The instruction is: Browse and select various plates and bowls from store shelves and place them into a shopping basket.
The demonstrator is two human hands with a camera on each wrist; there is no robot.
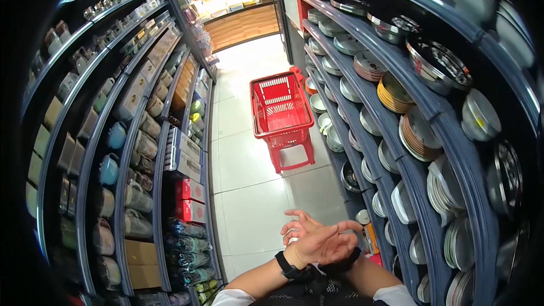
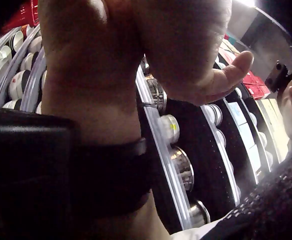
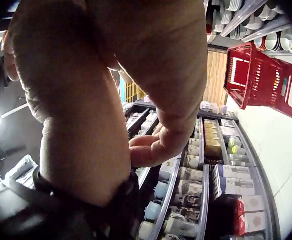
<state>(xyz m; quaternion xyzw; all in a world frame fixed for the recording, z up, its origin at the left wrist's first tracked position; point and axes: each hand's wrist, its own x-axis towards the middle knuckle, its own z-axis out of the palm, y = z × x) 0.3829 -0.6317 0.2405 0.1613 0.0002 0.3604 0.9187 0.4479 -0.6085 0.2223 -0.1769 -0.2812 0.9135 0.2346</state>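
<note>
My left hand (image 1: pixel 326 245) reaches across from the lower left, palm turned up, fingers loosely bent and holding nothing. Crossing beneath it at the wrists, my right hand (image 1: pixel 297 229) points the other way with its fingers spread and also holds nothing. Dark straps circle the wrists. Ahead on the floor is a red shopping basket (image 1: pixel 283 135) on a red stand (image 1: pixel 310 152), apart from both hands. Bare skin of the crossed hands fills much of both wrist views, with the basket showing at the right of the right wrist view.
Shelves line both sides of a narrow tiled aisle (image 1: pixel 241 164). Stacked plates (image 1: pixel 392 95) and metal bowls (image 1: pixel 436 65) fill the right shelves (image 1: pixel 391 136). On the left are mugs (image 1: pixel 137 197), blue pots (image 1: pixel 109 169) and red boxes (image 1: pixel 190 211). A doorway lies beyond the basket.
</note>
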